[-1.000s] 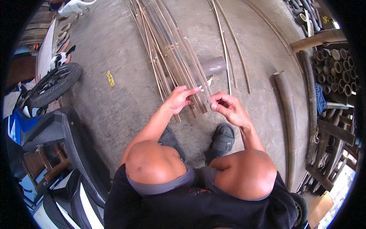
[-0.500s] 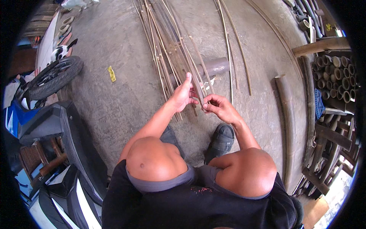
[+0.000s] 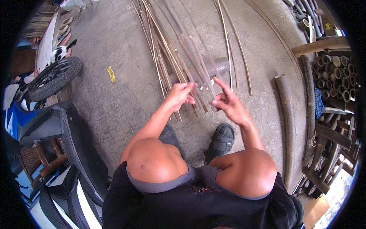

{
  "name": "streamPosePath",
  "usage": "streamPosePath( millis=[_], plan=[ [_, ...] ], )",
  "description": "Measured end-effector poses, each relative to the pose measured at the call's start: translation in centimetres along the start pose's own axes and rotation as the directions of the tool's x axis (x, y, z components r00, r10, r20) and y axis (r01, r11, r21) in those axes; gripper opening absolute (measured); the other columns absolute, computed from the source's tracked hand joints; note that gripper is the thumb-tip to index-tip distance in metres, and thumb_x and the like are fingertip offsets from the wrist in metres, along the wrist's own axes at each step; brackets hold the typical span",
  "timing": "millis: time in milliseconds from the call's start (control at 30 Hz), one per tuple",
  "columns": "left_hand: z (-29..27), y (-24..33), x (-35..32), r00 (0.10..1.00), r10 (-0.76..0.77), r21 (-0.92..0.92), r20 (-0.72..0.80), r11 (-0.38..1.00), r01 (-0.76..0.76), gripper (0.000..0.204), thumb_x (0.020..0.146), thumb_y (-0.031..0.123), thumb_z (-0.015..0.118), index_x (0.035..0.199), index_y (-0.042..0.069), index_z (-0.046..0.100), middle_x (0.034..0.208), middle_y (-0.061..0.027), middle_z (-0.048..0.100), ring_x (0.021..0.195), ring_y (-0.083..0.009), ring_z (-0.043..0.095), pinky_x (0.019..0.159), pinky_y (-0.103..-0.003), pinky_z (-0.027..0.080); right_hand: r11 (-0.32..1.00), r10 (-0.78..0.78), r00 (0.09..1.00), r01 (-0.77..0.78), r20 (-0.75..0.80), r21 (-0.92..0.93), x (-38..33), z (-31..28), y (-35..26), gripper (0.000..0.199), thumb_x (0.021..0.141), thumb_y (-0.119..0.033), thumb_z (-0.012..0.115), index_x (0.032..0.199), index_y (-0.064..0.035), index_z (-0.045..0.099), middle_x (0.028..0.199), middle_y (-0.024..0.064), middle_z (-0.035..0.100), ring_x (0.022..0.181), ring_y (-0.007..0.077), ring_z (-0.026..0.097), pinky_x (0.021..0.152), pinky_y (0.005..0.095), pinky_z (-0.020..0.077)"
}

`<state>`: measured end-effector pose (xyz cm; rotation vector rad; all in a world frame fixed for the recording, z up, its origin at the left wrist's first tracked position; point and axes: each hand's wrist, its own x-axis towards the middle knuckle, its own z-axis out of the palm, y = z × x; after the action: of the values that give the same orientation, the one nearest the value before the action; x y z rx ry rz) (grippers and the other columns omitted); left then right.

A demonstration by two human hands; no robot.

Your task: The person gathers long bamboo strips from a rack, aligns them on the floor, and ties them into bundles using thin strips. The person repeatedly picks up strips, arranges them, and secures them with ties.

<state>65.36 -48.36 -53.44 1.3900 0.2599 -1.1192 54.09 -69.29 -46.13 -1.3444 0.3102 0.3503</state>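
Long thin bamboo strips (image 3: 156,57) lie in a loose bundle pointing away from me, propped over a thick bamboo pole (image 3: 219,66). My right hand (image 3: 230,105) pinches the near end of a bamboo strip (image 3: 204,68) between thumb and curled fingers, its index finger pointing forward. That strip is smeared by motion and stands a little apart from the bundle's right side. My left hand (image 3: 180,96) is closed at the bundle's near ends, thumb and fingertips together on a strip. Its fingertips are slightly blurred.
A motorbike (image 3: 61,126) stands at the left, with a black-and-white cat (image 3: 59,53) beyond its wheel. More strips (image 3: 238,45) and a long bamboo pole (image 3: 286,114) lie to the right. Stacked bamboo tubes (image 3: 335,74) fill the right side. A yellow wrapper (image 3: 111,74) lies on the floor.
My right hand has moved slightly right with the strip's end, away from the bundle, and its index finger has straightened. My left hand's raised thumb has come down onto its fingers.
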Motion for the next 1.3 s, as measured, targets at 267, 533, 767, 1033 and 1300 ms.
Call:
streamPosePath(
  millis=[267, 533, 767, 1033, 1300],
  plan=[
    [0.8, 0.6, -0.6, 0.989, -0.010, -0.033, 0.150, 0.999, 0.015, 0.035, 0.102, 0.038, 0.057, 0.105, 0.004, 0.062, 0.093, -0.0080, 0.064, 0.065, -0.0129, 0.063, 0.061, -0.030, 0.060, 0.991, 0.134, 0.987, -0.132, -0.089, 0.029, 0.8, 0.6, 3.3, 0.069, 0.092, -0.005, 0.068, 0.151, -0.0047, 0.032, 0.089, 0.0050, 0.063, 0.080, 0.0118, 0.061, 0.072, 0.0290, 0.0504],
    [1.9, 0.8, -0.8, 0.987, 0.007, -0.076, 0.159, 0.997, 0.005, 0.036, 0.102, 0.031, 0.057, 0.107, -0.004, 0.064, 0.091, -0.0085, 0.066, 0.068, -0.0123, 0.064, 0.060, -0.029, 0.060, 0.977, 0.206, 0.978, -0.205, -0.018, 0.054, 1.3, 0.0, 4.5, 0.028, 0.090, -0.016, 0.073, 0.113, -0.0023, 0.064, 0.089, 0.0010, 0.067, 0.080, 0.0089, 0.061, 0.071, 0.0259, 0.0490],
    [2.0, 1.2, -1.3, 0.974, 0.023, -0.076, 0.223, 0.997, -0.006, 0.037, 0.101, 0.033, 0.059, 0.109, -0.003, 0.063, 0.090, -0.0083, 0.066, 0.070, -0.0133, 0.066, 0.062, -0.028, 0.061, 0.923, 0.360, 0.929, -0.368, 0.080, 0.114, 2.1, 0.0, 3.4, 0.020, 0.089, -0.021, 0.076, 0.102, -0.0071, 0.070, 0.085, -0.0022, 0.067, 0.075, 0.0063, 0.062, 0.063, 0.0234, 0.0502],
    [-3.0, 3.1, -0.3, 0.980, 0.170, 0.177, -0.106, 0.973, -0.150, 0.034, 0.099, 0.031, 0.062, 0.112, 0.000, 0.064, 0.083, -0.0068, 0.064, 0.065, -0.0131, 0.064, 0.060, -0.028, 0.057, 0.935, 0.356, 0.934, -0.355, -0.029, 0.025, 1.6, -1.5, 2.7, 0.022, 0.087, -0.032, 0.077, 0.090, -0.0116, 0.070, 0.074, -0.0067, 0.061, 0.065, 0.0046, 0.056, 0.059, 0.0208, 0.0470],
    [-5.2, -0.2, 1.6, 0.883, 0.456, 0.928, -0.107, 0.364, -0.075, 0.032, 0.093, 0.034, 0.069, 0.097, 0.002, 0.071, 0.072, -0.0064, 0.068, 0.062, -0.0135, 0.064, 0.058, -0.031, 0.050, 0.926, 0.376, 0.926, -0.376, 0.041, 0.004, 1.5, -2.3, 2.3, 0.020, 0.091, -0.030, 0.073, 0.097, -0.0114, 0.070, 0.079, -0.0066, 0.062, 0.071, 0.0046, 0.056, 0.066, 0.0221, 0.0480]
  ],
)
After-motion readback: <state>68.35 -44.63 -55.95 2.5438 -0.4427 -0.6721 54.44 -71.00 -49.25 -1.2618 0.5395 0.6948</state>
